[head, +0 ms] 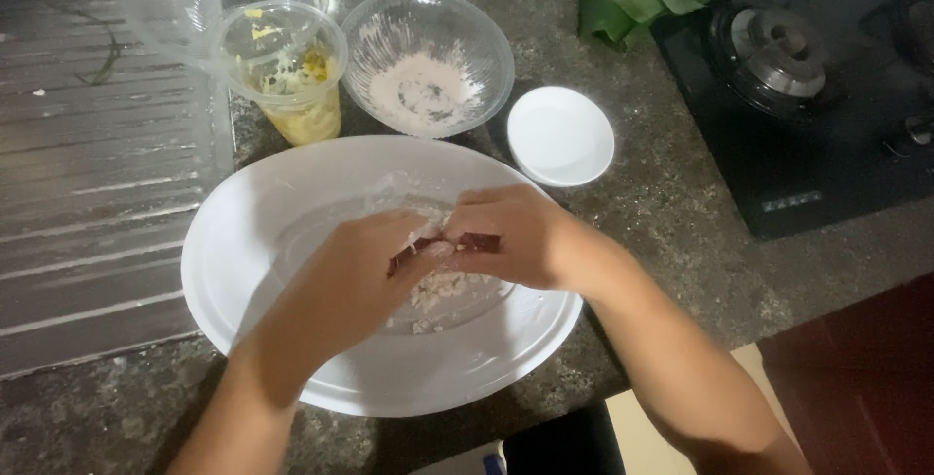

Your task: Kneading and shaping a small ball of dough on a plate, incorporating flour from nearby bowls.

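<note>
- While both hands meet over the large white plate (292, 358), a small dark reddish piece (477, 240) is pinched between them, above the pale crumbly coating (438, 290) heaped at the plate's centre.
- Left hand (355, 275): fingers closed on the piece's near end; right hand (511, 232): fingertips gripping its far end.
- Beyond the plate, a clear bowl (426, 61) dusted with flour is noted; to that bowl's left, a plastic cup (287, 71) of yellow mixture; to its right, a small white saucer (560, 134).
- Judgement: the piece is best kept low over the plate — loose crumbs are then caught — and turned gently so that the coating is pressed on evenly.
</note>
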